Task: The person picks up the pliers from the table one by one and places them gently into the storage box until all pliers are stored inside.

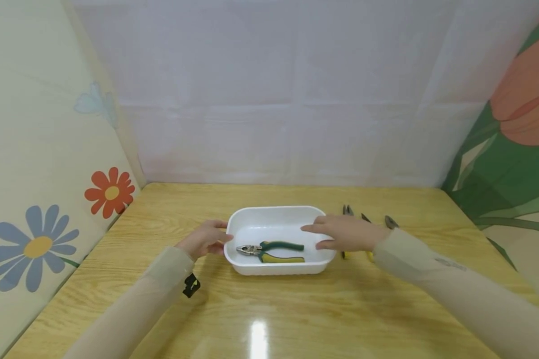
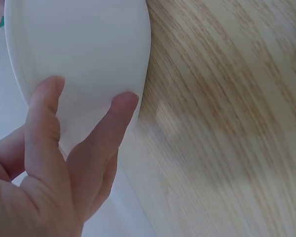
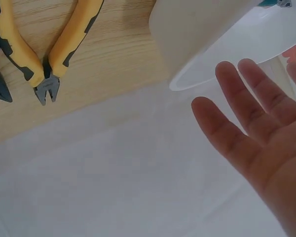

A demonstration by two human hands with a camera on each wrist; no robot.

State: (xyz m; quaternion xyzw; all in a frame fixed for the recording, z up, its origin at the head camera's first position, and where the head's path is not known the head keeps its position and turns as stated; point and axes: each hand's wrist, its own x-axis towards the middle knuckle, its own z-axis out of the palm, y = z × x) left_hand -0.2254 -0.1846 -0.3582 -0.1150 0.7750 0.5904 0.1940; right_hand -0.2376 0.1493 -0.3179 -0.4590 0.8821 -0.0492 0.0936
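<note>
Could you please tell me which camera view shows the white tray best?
The head view: it shows nearly the whole white tray, pliers inside. The left wrist view shows only part of it; the right wrist view, part of its wall and interior.

There is one white rectangular plastic tray with rounded corners [image 1: 276,269] and one yellowish wood-grain counter [image 1: 323,319]. Hand tools number four: one pair of pliers with green-and-yellow handles [image 1: 278,245] in the tray, and three metal-headed tools [image 1: 349,211] beside it, partly hidden. Two hands show, one left hand [image 1: 204,239] and one right hand [image 1: 348,233], with two cream sleeves [image 1: 458,276]. Printed figures include one blue daisy [image 1: 38,247], one red flower [image 1: 112,193] and one coral tulip [image 1: 527,94].
</note>
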